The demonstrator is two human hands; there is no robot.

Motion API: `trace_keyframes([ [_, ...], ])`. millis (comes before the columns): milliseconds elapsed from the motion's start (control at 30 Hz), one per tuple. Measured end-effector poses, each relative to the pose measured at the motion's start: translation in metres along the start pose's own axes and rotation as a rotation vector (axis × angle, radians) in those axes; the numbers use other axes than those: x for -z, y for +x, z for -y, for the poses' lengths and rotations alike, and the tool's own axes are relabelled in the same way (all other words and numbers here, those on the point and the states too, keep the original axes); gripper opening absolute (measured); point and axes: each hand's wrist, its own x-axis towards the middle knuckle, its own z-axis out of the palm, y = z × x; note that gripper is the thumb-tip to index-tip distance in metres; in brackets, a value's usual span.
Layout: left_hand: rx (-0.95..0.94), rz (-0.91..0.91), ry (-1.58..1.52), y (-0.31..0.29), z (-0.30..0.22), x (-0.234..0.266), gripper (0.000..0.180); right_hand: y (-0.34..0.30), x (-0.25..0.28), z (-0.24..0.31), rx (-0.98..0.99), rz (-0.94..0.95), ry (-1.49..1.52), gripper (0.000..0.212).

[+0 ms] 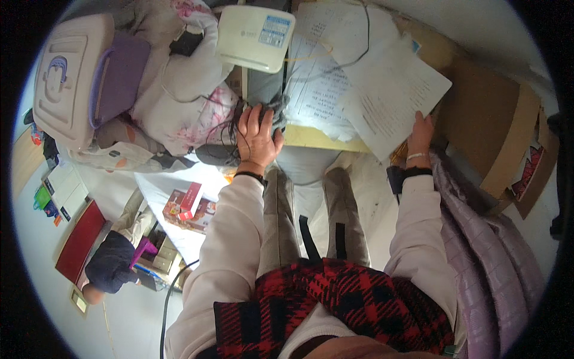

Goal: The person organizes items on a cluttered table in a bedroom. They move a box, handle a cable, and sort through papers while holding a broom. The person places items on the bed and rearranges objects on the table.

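My left hand [259, 140] lies palm down, fingers stretched over a tangle of dark cables [230, 128] and a grey fuzzy item [275, 109] whose kind I cannot make out. My right hand [420, 134] pinches the near right edge of a white printed sheet of paper [391, 96], which tilts over other papers. Beneath and to its left are handwritten sheets [317, 90], partly covered. A white flat box-shaped device [256, 37] with a blue-and-white label stands beyond my left hand, with a thin cable close by.
A white and purple lidded storage box [75, 84] rests at the left on pale patterned cloth [185, 102]. An open cardboard box [478, 113] is at the right, above a mauve quilted cover [478, 239]. Farther left, a person [110, 260] sits beside a red-brown panel [84, 242].
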Motion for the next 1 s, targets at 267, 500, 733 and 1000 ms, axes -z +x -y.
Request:
trace_keyframes([
  [267,0.025,-0.011,-0.037,0.000,0.000,-0.001,0.048,-0.013,0.051,0.007,-0.030,0.030,0.010,0.044],
  [500,0.014,0.013,-0.040,0.000,0.000,0.001,0.049,0.042,0.061,-0.029,0.240,0.087,-0.526,0.040],
  [733,0.020,0.015,-0.022,0.000,-0.001,0.000,0.048,0.027,0.057,-0.027,0.817,-0.106,-1.124,0.037],
  [1000,0.024,0.020,-0.021,0.000,-0.001,0.000,0.047,0.018,0.057,-0.010,0.692,-0.186,-0.861,0.031],
])
